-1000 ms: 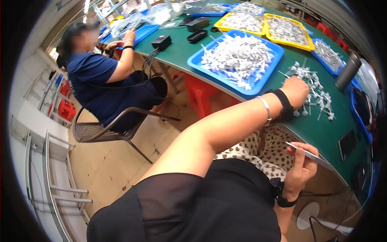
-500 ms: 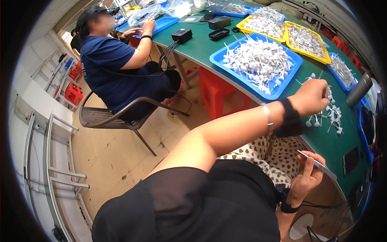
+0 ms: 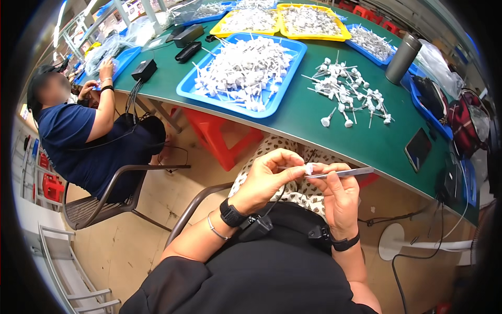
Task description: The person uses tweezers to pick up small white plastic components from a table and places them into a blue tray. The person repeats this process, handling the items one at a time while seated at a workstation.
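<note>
Just in front of my lap, my left hand (image 3: 269,178) is closed, pinching a small white plastic part (image 3: 309,168) between thumb and fingertips. My right hand (image 3: 339,199) is closed around metal tweezers (image 3: 353,172). Their narrow end lies right by the white part, and the right fingertips are close to it too; whether the tips touch it I cannot tell. Beyond my hands, a loose pile of white thin-stemmed parts (image 3: 342,91) lies on the green table (image 3: 293,123). A blue tray (image 3: 183,90), left of that pile, is heaped with similar parts.
Yellow trays (image 3: 342,36) of parts stand farther back. On the right are a grey bottle (image 3: 403,58), a phone (image 3: 419,149) and a dark red bag (image 3: 473,120). A co-worker (image 3: 78,131) sits at left. A red stool (image 3: 222,138) stands under the table edge.
My left hand has come back from the loose pile to my right hand, now with a white part in its fingers. The tweezers have stayed in my right hand. The view has swung right.
</note>
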`<state>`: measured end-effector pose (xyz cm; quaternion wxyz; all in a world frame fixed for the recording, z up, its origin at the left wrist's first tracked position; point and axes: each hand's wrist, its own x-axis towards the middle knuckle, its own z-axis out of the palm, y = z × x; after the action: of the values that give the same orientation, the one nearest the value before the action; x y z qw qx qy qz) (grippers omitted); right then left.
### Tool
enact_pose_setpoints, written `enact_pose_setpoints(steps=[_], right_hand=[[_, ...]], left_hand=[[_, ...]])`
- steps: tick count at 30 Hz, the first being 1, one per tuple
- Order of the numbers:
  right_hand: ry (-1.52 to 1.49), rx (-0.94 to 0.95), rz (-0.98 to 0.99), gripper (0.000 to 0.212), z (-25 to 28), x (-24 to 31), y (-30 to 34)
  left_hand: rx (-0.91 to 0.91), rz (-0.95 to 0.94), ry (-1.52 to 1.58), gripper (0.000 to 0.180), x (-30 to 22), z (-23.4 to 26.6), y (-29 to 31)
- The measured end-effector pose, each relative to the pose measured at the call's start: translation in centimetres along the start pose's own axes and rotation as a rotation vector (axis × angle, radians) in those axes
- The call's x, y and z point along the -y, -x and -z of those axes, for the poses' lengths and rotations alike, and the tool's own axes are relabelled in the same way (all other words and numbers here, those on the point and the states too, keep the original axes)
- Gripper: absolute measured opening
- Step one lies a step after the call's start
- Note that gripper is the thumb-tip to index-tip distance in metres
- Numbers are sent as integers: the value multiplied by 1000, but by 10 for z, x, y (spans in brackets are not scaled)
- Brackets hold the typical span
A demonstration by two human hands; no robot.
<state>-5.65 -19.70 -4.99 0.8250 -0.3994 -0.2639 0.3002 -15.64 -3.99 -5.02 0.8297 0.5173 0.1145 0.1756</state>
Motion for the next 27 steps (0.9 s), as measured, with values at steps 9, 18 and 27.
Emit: enact_pose_setpoints(steps=[9,18,27], right_hand=[[61,6,-47,14,0,-8,2],[279,-76,90,16,-4,-7,3],[402,-106,139,16,-17,-11,10]], left_hand=[[51,-555,-922,15,3,15,2],[44,-156,-535,13,12,12,11],[91,-283,-654,11,14,17,14]])
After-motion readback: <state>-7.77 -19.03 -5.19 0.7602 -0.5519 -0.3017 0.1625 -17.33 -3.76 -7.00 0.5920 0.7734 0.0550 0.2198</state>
